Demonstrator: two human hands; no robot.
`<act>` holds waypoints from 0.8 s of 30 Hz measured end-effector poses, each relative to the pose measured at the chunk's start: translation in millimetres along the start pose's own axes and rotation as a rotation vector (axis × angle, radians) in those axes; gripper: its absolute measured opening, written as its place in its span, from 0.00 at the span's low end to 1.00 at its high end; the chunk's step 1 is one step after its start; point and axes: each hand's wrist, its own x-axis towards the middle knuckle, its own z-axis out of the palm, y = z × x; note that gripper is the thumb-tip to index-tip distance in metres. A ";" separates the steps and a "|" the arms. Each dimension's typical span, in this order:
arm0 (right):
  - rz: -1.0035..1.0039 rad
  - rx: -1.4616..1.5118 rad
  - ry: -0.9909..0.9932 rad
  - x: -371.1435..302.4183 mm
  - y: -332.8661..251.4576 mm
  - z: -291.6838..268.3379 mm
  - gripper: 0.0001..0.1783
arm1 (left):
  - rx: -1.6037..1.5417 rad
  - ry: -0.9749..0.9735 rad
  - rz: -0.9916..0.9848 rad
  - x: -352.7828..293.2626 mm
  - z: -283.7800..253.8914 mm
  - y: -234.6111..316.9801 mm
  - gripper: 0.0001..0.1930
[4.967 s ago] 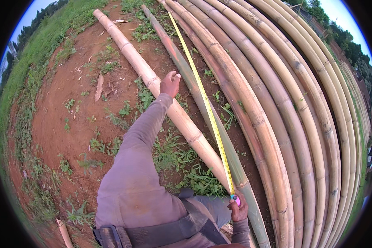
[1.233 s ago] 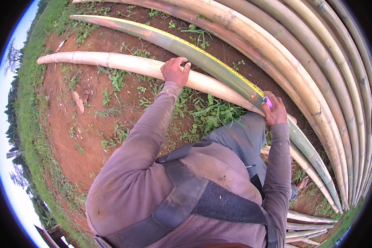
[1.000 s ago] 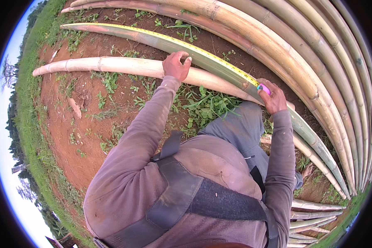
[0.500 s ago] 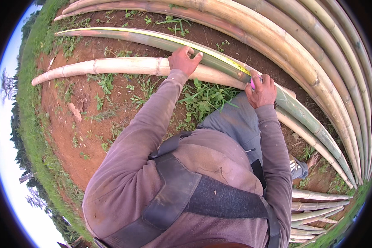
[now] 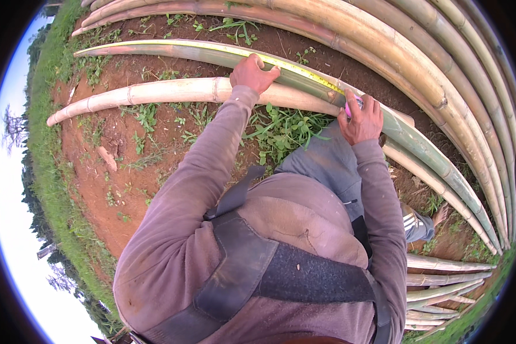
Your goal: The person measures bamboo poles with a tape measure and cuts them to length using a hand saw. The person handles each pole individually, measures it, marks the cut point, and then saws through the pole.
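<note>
My left hand [image 5: 253, 73] presses down on a yellow tape measure blade [image 5: 304, 73] that lies along a green bamboo pole [image 5: 172, 50]. My right hand [image 5: 362, 119] grips the pink tape measure case [image 5: 352, 105] further along the same pole, fingers closed around it. A short stretch of tape runs between the two hands. A pale bamboo pole [image 5: 155, 92] lies on the ground just beside the green one, under my left wrist.
Several long bamboo poles [image 5: 418, 63] lie side by side beyond the green one. Red soil with weeds [image 5: 281, 129] lies below my arms, grass [image 5: 46, 172] borders it at left. More cut poles [image 5: 441, 275] lie at lower right, near my foot [image 5: 438, 215].
Over five seconds the tape between my hands has gone from a long stretch to a short one. In the last second both hands slid along the green pole, closer together.
</note>
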 end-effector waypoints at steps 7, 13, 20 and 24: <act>-0.004 0.012 -0.001 3.4 3.0 3.2 0.31 | 0.054 -0.202 -0.054 13.7 -12.6 7.8 0.30; -0.017 0.010 -0.002 2.3 4.3 3.2 0.30 | 0.347 0.093 0.351 -20.5 -1.7 -21.0 0.24; 0.005 0.050 -0.066 12.7 2.1 -7.5 0.29 | -0.643 -0.010 -0.152 -28.9 33.0 -25.7 0.22; -0.094 0.157 -0.039 15.1 -20.3 -35.3 0.30 | -1.539 0.032 -0.515 10.8 7.7 -19.4 0.24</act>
